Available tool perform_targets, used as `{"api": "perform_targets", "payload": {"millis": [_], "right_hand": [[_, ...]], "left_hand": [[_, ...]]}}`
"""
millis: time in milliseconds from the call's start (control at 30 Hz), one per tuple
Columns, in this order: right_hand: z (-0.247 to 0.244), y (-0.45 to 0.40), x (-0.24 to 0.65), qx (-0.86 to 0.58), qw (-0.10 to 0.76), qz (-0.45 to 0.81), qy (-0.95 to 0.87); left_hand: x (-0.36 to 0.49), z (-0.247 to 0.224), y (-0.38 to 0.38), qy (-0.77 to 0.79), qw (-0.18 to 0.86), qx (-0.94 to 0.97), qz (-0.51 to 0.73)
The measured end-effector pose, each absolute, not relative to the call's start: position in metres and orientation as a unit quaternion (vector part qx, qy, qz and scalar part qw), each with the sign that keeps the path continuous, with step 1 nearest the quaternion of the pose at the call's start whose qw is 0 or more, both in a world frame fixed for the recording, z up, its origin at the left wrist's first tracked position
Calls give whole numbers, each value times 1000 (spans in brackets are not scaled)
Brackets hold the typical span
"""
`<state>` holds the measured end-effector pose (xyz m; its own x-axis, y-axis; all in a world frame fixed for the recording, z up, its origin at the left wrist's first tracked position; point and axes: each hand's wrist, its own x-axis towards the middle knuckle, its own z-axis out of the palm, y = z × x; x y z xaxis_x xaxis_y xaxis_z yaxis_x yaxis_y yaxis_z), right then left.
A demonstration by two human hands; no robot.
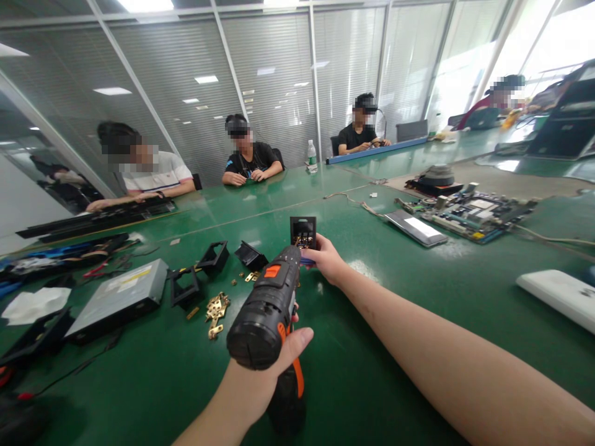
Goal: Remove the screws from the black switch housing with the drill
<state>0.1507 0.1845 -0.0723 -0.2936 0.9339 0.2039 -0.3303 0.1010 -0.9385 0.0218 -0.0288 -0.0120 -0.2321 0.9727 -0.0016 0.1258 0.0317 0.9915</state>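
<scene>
My left hand (283, 356) is wrapped round the handle of a black and orange power drill (263, 310), whose front end points away from me. Beyond the drill's tip, my right hand (325, 257) grips a small black housing (303, 228) with brass-coloured parts inside. The drill's nose overlaps the housing's lower left in view; whether they touch I cannot tell. Left of the drill lies a pile of brass pieces (217, 310). Black plastic frames (214, 257) stand behind the pile, and another black part (250, 254) lies nearer the housing.
A silver disc drive (121, 297) lies at left, near a white tissue (37, 305) and tools. On the right are a flat silver battery-like pack (415, 228), a circuit board (478, 214) and a white device (562, 297). Several people sit across the green table (395, 347).
</scene>
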Motion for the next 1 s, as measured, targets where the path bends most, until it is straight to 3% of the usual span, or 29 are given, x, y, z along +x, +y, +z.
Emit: {"api": "perform_targets", "payload": {"millis": [333,767,1000], "right_hand": [[-74,185,151,-279,516,616,-525],[-75,190,158,-197,465,738,-448],[-75,196,156,-227,443,775,-389]], "left_hand": [[18,-15,-27,583,426,461,516],[15,-20,-26,577,430,457,523],[14,-21,-27,574,432,458,524]]}}
